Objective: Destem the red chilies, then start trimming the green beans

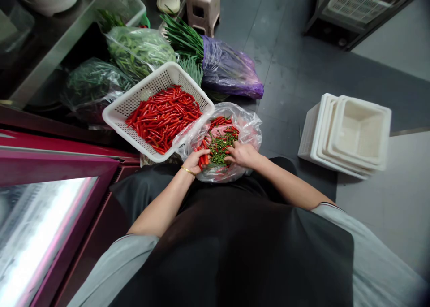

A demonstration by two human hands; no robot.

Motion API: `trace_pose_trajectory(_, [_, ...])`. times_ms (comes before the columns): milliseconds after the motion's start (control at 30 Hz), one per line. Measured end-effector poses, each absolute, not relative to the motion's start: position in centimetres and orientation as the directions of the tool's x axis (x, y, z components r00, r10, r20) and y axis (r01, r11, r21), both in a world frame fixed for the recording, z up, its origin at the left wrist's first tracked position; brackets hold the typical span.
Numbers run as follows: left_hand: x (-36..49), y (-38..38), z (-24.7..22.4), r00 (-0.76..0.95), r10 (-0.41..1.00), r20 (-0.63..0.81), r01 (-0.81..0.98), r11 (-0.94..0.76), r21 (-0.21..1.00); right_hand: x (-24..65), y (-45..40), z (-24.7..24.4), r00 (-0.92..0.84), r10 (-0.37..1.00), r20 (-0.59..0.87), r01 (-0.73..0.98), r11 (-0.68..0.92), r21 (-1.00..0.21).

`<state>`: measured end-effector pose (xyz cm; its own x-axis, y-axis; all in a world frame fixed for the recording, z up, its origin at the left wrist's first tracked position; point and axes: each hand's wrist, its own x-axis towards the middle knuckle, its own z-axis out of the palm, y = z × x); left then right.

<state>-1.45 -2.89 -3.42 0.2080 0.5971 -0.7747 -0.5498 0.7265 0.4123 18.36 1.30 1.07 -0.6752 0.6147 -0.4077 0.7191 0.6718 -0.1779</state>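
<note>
A clear plastic bag [247,121] lies open over my lap, with red chilies and loose green stems [220,148] inside. My left hand [196,160], with a gold bracelet at its wrist, is closed round several red chilies [204,157] at the bag's left side. Over the stems on the right, my right hand [242,154] has its fingers bent down into the pile; whether they pinch anything is too small to tell. Up and left of the bag, a white perforated basket [116,114] is tilted and holds a heap of red chilies [164,116].
Bagged green vegetables [141,49] and a purple bag [230,69] of long green stalks lie beyond the basket. A plastic stool [203,6] stands behind them. Stacked white baskets [361,132] are on the floor at right. A glass-fronted red cabinet [77,163] is at left.
</note>
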Motion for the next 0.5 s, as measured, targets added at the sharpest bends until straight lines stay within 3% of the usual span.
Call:
trace_pose_trajectory(67, [-1.5, -2.5, -3.2, 0.153, 0.612, -0.776, -0.579, 0.692, 0.431, 18.2, 3.0, -0.1, -0.605, 0.664, -0.439, 0.758, 0.649, -0.065])
trace_pose_trajectory(267, [-0.3, -2.8, -4.2, 0.049, 0.662, -0.748, -0.476, 0.674, 0.565, 16.5, 3.1, -3.4, -0.582, 0.662, -0.472, 0.76, 0.649, -0.026])
trace_pose_trajectory(400, [-0.5, -2.9, -4.4, 0.055, 0.688, -0.724, -0.431, 0.671, 0.604, 16.3, 3.5, -3.0, -0.616, 0.616, -0.492, 0.73, 0.681, -0.062])
trace_pose_trajectory(500, [-0.5, -2.8, -3.8, 0.035, 0.735, -0.677, -0.376, 0.637, 0.673, 16.6, 4.6, -1.5, -0.583, 0.705, -0.404, 0.804, 0.572, -0.161])
